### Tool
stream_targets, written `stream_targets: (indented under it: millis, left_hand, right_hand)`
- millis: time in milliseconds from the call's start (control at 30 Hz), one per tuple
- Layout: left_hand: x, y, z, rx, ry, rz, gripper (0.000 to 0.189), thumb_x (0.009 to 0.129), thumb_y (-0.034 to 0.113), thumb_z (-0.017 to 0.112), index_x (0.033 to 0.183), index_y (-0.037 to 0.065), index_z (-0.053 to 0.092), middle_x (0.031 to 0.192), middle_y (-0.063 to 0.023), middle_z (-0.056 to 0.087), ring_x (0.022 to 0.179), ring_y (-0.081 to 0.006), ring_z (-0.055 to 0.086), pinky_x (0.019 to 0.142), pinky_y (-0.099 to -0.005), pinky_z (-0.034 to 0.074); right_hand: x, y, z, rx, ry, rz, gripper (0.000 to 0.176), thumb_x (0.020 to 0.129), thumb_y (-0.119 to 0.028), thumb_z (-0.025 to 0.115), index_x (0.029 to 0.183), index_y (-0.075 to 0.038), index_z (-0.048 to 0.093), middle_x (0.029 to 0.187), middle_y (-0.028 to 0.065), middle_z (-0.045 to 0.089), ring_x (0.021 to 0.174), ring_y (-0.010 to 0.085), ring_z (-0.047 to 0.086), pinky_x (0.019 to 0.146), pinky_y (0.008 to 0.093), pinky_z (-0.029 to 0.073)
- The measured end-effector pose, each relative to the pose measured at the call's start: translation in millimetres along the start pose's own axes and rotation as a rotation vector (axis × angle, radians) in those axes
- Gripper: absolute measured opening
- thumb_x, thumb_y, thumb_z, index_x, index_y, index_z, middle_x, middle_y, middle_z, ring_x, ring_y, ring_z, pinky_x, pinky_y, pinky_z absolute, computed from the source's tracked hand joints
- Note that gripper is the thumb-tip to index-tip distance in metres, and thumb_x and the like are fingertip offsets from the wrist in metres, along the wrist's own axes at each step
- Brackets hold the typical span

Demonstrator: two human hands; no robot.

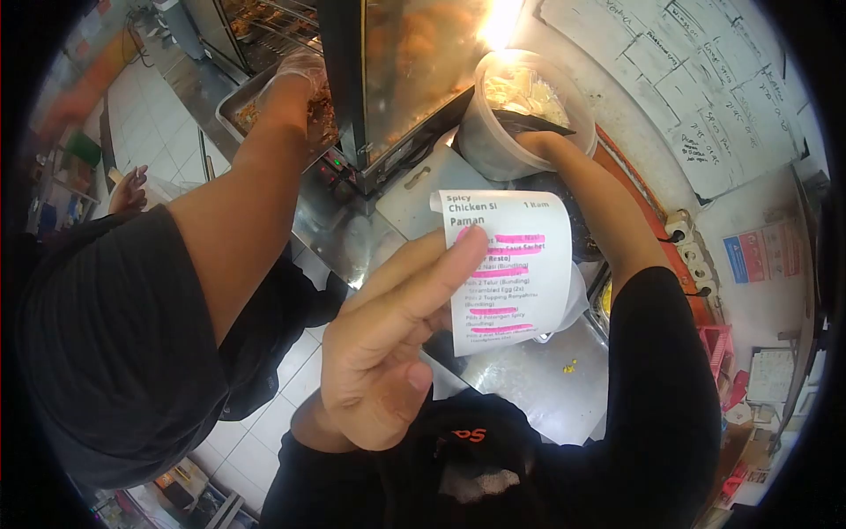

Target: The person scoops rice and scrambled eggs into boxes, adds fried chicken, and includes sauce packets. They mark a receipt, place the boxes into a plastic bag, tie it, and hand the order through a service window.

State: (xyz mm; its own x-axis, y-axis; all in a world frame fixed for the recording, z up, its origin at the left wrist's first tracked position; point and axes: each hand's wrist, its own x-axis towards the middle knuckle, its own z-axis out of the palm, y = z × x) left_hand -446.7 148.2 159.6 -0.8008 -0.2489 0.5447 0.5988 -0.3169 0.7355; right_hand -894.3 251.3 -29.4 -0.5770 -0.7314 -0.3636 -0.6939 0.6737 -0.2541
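My left hand (388, 353) is closed on a printed paper receipt (511, 273), held up close to my eyes, with a finger lying across its front. Pink highlighter marks run over several of the receipt's lines, and the top reads "Spicy Chicken Si Paman". My right arm stretches forward into a round translucent plastic tub (485, 145) holding pale yellowish pieces (524, 93). A dark flat thing (538, 122) lies in the tub by my right hand (533, 145), whose fingers are hidden.
To the left, a co-worker's arm (256, 176) reaches with a gloved hand (300, 69) into a metal tray (236, 115) of food. A glass-sided warming cabinet (410, 79) stands ahead. Beneath the receipt is a steel counter (564, 406) with yellow crumbs. Sockets (692, 251) line the right wall.
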Motion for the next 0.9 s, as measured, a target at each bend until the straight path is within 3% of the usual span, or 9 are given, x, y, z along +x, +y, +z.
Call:
stream_targets:
  millis: [300,367,400,467,567,700,733,833,900]
  left_hand:
    - [-8,-4,3,-0.009,-0.017,0.029,0.069,0.096,0.032,0.048,0.137,-0.019,0.026,0.142,-0.0264,0.029,0.129,-0.0353,0.042,0.103,-0.0420,0.039]
    - [-8,-4,5,-0.008,-0.020,0.038,0.069,0.096,0.032,0.049,0.137,-0.019,0.026,0.142,-0.0266,0.029,0.129,-0.0356,0.042,0.103,-0.0421,0.039]
    - [-9,-4,6,-0.016,-0.015,0.039,0.070,0.096,0.032,0.049,0.137,-0.019,0.026,0.141,-0.0265,0.030,0.129,-0.0356,0.042,0.103,-0.0421,0.039]
    - [-10,-3,7,-0.023,-0.009,0.035,0.070,0.096,0.033,0.050,0.138,-0.018,0.026,0.141,-0.0264,0.031,0.129,-0.0355,0.042,0.103,-0.0421,0.039]
    - [-13,-2,11,-0.004,0.007,0.016,0.070,0.095,0.033,0.050,0.138,-0.017,0.026,0.140,-0.0261,0.032,0.129,-0.0347,0.042,0.103,-0.0418,0.039]
    - [-16,0,15,0.024,0.021,0.002,0.070,0.095,0.033,0.051,0.139,-0.016,0.027,0.139,-0.0254,0.034,0.128,-0.0333,0.043,0.103,-0.0415,0.039]
    - [-16,1,16,0.030,0.013,0.000,0.070,0.095,0.033,0.051,0.139,-0.016,0.027,0.139,-0.0252,0.034,0.127,-0.0330,0.044,0.103,-0.0412,0.039]
    - [-19,4,19,0.064,0.017,-0.019,0.069,0.095,0.032,0.051,0.139,-0.016,0.028,0.139,-0.0252,0.035,0.127,-0.0326,0.044,0.102,-0.0405,0.039]
    - [-22,4,21,0.063,0.012,-0.003,0.068,0.095,0.031,0.051,0.139,-0.016,0.028,0.139,-0.0251,0.034,0.128,-0.0325,0.043,0.103,-0.0404,0.039]
  right_hand:
    - [-10,3,12,-0.112,-0.084,-0.042,0.036,0.070,-0.024,0.069,0.098,-0.001,0.069,0.095,0.0197,0.069,0.088,0.0331,0.066,0.077,0.0398,0.050]
    - [-25,5,16,-0.235,0.274,-0.056,0.031,0.070,-0.021,0.067,0.091,0.001,0.069,0.089,0.0258,0.066,0.087,0.0388,0.066,0.077,0.0430,0.050]
    - [-28,4,14,-0.233,0.276,-0.054,0.031,0.070,-0.021,0.067,0.091,0.001,0.069,0.089,0.0258,0.066,0.087,0.0388,0.066,0.077,0.0430,0.050]
    - [-36,2,8,-0.164,0.286,0.163,0.032,0.067,-0.017,0.068,0.094,0.001,0.069,0.100,0.0246,0.066,0.096,0.0360,0.065,0.082,0.0412,0.051]
    - [-57,-23,-19,-0.171,0.168,0.269,0.033,0.068,-0.019,0.069,0.094,0.001,0.069,0.101,0.0243,0.066,0.095,0.0353,0.065,0.082,0.0413,0.051]
    - [-64,-35,-42,-0.173,0.309,0.249,0.049,0.065,-0.036,0.077,0.096,0.001,0.069,0.099,0.0220,0.067,0.094,0.0329,0.065,0.081,0.0410,0.052]
    - [-63,-34,-46,-0.129,0.373,0.194,0.060,0.061,-0.046,0.080,0.098,0.000,0.069,0.099,0.0222,0.067,0.095,0.0333,0.065,0.081,0.0401,0.051]
    - [-39,-17,-58,-0.144,0.361,0.240,0.065,0.061,-0.051,0.080,0.100,0.000,0.068,0.102,0.0224,0.067,0.097,0.0340,0.064,0.082,0.0393,0.050]
    - [-48,-20,-67,-0.068,0.297,0.284,0.059,0.065,-0.043,0.080,0.104,-0.001,0.068,0.106,0.0204,0.066,0.099,0.0315,0.064,0.082,0.0385,0.050]
